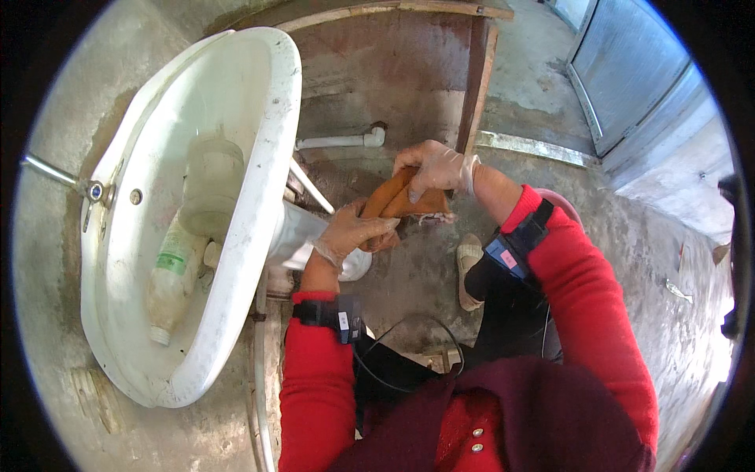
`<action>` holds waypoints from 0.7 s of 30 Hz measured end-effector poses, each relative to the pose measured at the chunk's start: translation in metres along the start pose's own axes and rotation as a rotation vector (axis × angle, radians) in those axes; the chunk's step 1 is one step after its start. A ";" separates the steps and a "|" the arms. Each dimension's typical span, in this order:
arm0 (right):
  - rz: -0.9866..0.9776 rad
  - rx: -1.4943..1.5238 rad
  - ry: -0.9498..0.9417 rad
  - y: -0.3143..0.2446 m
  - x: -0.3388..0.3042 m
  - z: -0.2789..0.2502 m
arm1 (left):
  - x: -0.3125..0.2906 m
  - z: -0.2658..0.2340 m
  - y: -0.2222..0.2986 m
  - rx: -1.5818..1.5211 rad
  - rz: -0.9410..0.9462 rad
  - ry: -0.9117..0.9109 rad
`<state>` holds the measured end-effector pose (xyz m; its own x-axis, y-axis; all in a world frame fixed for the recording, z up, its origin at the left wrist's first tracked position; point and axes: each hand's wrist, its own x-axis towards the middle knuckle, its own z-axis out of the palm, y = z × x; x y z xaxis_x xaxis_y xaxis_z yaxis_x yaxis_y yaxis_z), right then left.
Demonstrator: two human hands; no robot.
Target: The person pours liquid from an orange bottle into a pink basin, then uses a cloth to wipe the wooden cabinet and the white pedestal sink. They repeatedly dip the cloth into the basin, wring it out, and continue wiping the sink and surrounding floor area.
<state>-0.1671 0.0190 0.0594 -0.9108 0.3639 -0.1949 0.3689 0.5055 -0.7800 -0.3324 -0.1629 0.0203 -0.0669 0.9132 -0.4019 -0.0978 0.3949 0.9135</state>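
An orange-brown cloth (pixel 401 198), folded and crumpled, is held between my two hands in front of me, to the right of the sink. My left hand (pixel 355 233), in a clear thin glove, grips its lower left part, with some of the cloth hanging below the fingers. My right hand (pixel 440 171), gloved the same way, is closed over its upper right part. A pale, ragged edge shows at the cloth's lower right side; I cannot make out what it is.
A white pedestal sink (pixel 271 149) stands on the left with a metal tap (pixel 96 191). A plastic bottle (pixel 174 263) and a translucent container (pixel 212 185) lie in its basin. A white pipe (pixel 338 141) juts out behind. A wooden frame (pixel 476 86) and a metal door (pixel 633 71) are farther back.
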 end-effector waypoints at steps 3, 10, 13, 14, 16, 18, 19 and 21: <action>-0.081 -0.218 0.109 -0.011 -0.001 -0.007 | -0.002 0.007 -0.005 -0.018 0.162 -0.011; -0.434 -0.537 0.324 -0.007 0.010 0.004 | 0.000 0.014 -0.015 -0.556 0.226 -0.045; -0.312 -0.679 0.630 0.006 0.007 0.022 | 0.007 0.011 -0.019 -0.557 0.280 0.142; -0.189 -0.517 0.578 0.011 0.004 0.028 | 0.009 0.009 -0.021 -0.539 0.277 0.282; 0.108 -0.195 0.356 0.020 0.000 0.042 | 0.015 0.007 -0.024 -0.570 0.385 0.276; -0.075 0.049 0.112 0.026 -0.008 0.059 | 0.016 0.004 -0.026 -0.454 0.406 0.346; 0.017 0.361 0.092 0.028 -0.011 0.067 | 0.017 0.005 -0.027 -0.329 0.456 0.334; 0.064 0.801 0.100 0.029 -0.013 0.078 | 0.017 0.003 -0.028 -0.295 0.448 0.309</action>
<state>-0.1587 -0.0321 -0.0072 -0.8578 0.4601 -0.2291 0.1404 -0.2189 -0.9656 -0.3281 -0.1578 -0.0117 -0.4452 0.8951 -0.0232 -0.2612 -0.1051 0.9595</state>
